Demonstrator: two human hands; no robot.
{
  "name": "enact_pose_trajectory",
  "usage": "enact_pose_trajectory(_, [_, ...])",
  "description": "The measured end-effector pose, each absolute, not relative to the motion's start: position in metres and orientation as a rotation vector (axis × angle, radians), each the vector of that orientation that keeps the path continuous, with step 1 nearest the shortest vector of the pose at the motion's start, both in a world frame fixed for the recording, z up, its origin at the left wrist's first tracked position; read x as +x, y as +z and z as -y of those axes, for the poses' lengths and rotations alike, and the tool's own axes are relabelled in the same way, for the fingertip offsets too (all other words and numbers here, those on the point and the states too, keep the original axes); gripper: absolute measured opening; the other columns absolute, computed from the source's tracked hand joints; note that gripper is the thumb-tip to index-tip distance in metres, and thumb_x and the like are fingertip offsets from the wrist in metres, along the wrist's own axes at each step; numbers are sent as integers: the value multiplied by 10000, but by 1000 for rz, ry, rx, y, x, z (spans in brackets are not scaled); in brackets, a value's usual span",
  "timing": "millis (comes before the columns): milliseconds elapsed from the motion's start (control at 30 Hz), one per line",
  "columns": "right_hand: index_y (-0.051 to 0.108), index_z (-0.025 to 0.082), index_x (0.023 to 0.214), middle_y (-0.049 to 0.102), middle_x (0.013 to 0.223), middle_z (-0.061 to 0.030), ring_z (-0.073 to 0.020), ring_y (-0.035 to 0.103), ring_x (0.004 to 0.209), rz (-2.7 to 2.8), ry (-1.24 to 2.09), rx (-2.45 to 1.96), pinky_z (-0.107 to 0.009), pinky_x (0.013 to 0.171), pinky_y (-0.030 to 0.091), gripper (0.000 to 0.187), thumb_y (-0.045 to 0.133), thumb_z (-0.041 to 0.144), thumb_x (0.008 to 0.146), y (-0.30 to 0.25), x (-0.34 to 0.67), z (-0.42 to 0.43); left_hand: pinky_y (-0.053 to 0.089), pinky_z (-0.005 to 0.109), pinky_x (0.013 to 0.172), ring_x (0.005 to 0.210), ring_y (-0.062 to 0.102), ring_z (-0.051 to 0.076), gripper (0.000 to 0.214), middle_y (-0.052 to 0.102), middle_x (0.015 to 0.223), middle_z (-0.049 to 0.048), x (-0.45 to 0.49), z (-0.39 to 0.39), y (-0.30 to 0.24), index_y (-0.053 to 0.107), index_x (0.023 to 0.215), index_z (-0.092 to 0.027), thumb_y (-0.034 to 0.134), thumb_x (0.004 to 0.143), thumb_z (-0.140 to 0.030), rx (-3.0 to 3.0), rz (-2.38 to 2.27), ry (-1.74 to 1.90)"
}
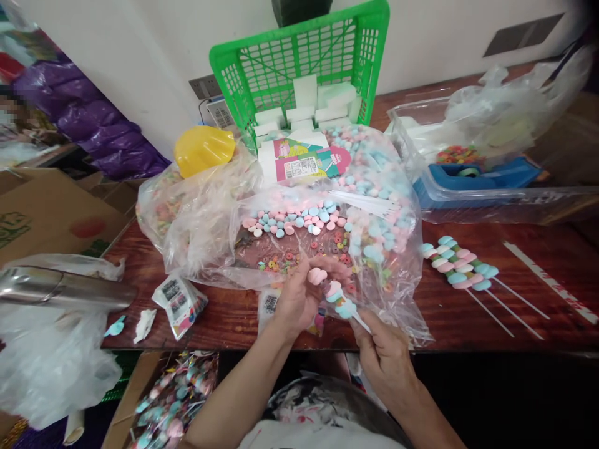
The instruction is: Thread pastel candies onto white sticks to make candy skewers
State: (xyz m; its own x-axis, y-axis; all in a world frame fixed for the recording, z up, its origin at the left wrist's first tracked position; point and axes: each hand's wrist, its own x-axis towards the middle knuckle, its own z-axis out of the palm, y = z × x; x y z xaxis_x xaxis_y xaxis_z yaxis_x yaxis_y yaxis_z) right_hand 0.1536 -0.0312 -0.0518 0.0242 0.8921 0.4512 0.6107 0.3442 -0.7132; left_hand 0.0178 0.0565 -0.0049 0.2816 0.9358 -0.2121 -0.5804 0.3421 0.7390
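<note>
Grips nearly filled candy skewer point(346, 308) by its stick in right hand point(386, 349), cups left hand point(297, 299) around its top, can't tell if pinching, over front of worktop point(224, 321), with three skewers point(463, 255) apparently done at right, many loose candies point(299, 221) unthreaded.

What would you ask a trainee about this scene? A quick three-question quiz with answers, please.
1. Which hand grips the white stick?
2. True or false: the crate is green.
3. How many candy skewers lie on the right side of the table?

Key:
1. The right hand.
2. True.
3. Three.
</note>
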Motion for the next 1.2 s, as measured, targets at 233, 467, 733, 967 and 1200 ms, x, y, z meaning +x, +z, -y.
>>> enact_pose_trajectory(233, [630, 165, 942, 580, 613, 20, -115, 515, 495, 1688, 400, -1315, -228, 515, 390, 208, 438, 110, 887, -56, 147, 36, 514, 265, 599, 539, 571, 111, 335, 536, 565, -27, 29, -41, -10, 527, 631, -155, 647, 812, -411, 673, -739, 1247])
enact_pose_trajectory(467, [631, 169, 859, 441, 527, 54, -97, 389, 447, 1555, 652, -1323, -202, 448, 350, 213, 437, 210, 937, -52, 141, 38, 489, 275, 574, 535, 491, 102, 402, 494, 613, -29, 27, -40, -11, 442, 629, -184, 615, 804, -502, 682, -795, 1226])
enact_pose_trajectory(733, [632, 165, 810, 471, 538, 42, -98, 409, 457, 1519, 650, -1317, -206, 465, 363, 216, 457, 220, 924, -57, 142, 36, 495, 299, 605, 537, 502, 113, 468, 494, 588, -22, 31, -40, -13, 426, 603, -181, 570, 819, -571, 679, -760, 1181])
enact_pose_trajectory(967, [581, 160, 701, 414, 516, 51, -84, 365, 444, 965, 743, -1329, -208, 419, 296, 243, 578, 327, 878, -56, 165, 22, 499, 347, 747, 836, 596, 190, 487, 637, 986, 83, 10, -90, 5, 631, 1046, -197, 459, 859, -612, 1094, -884, 1143])
enact_pose_trajectory(1200, [535, 166, 622, 406, 517, 48, -77, 346, 452, 743, 822, -1301, -205, 413, 279, 314, 651, 383, 817, -51, 176, 12, 417, 421, 887, 960, 527, 274, 151, 598, 954, 124, 21, -150, -8, 712, 856, -141, 636, 792, -255, 2498, -1192, 236])
